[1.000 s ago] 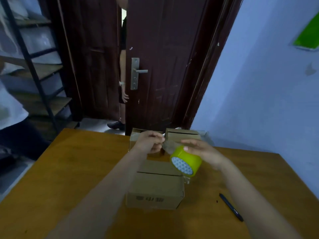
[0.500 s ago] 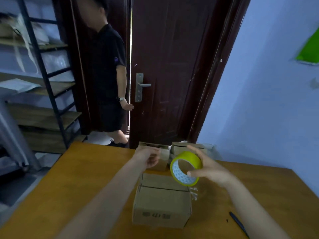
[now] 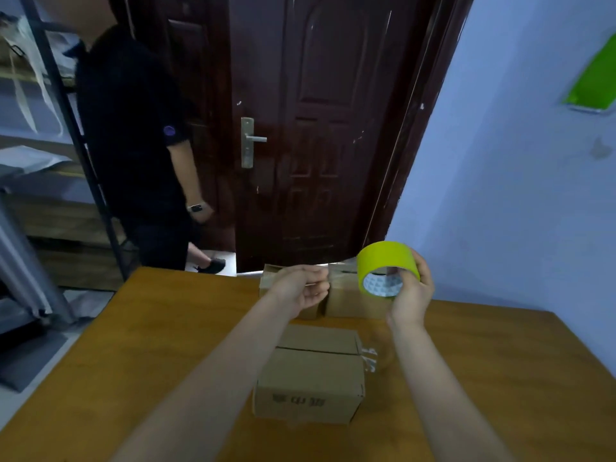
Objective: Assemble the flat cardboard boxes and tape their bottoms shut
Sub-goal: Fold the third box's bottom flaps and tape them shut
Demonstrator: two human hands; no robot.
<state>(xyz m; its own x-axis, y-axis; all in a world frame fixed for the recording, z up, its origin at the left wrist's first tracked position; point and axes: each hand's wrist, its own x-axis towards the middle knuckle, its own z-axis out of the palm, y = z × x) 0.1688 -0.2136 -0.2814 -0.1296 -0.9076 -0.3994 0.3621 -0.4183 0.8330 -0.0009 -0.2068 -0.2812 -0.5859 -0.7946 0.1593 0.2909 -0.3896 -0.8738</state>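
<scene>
Right hand (image 3: 411,288) fingers clamped on tape roll (image 3: 383,265); left hand (image 3: 300,290) fingers pinched on tape end above cardboard box (image 3: 311,375) on counter (image 3: 150,345).

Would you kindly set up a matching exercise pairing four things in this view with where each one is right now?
Things:
1. tape roll
2. nearest cardboard box
3. door handle
4. two far boxes

Places:
A. on the dark door
B. at the table's far edge
C. held up in the right hand
D. on the table between the forearms

Pairs: 1-C, 2-D, 3-A, 4-B
</scene>
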